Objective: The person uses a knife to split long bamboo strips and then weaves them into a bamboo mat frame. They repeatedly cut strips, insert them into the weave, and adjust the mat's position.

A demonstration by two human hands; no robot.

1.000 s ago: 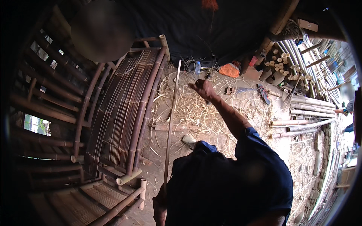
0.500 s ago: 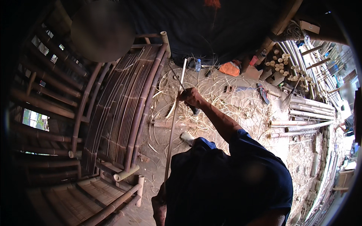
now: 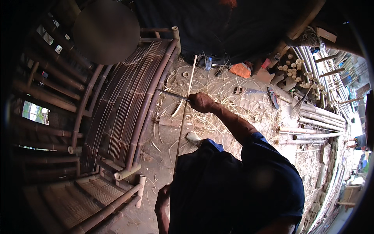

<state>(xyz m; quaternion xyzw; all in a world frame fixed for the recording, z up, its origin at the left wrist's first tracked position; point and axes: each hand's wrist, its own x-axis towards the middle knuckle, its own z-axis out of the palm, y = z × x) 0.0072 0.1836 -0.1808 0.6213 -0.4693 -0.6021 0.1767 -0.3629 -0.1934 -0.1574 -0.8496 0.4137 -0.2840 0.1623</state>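
A long, thin bamboo strip (image 3: 183,125) slants from the littered floor down to my waist. My right hand (image 3: 201,102) is closed on the handle of a knife, and the knife's narrow blade (image 3: 173,94) points left across the strip. At the lower left, beside my dark shirt, is my left hand (image 3: 163,194), closed around the strip's near part. The shirt hides some of its fingers and a stretch of the strip. The strip's pale far end (image 3: 194,61) reaches toward the dark cloth.
Left of me stands a bamboo bench (image 3: 128,97) with loose thin strips on its slats. Curly shavings (image 3: 241,105) cover the floor. A plastic bottle (image 3: 209,63), an orange bag (image 3: 240,70), a sandal (image 3: 273,98) and stacked bamboo poles (image 3: 311,134) lie beyond my right arm.
The knife blade has swung from pointing steeply forward to pointing more sideways, left across the strip. My left hand has risen along my side. The strip's far end has shifted slightly right.
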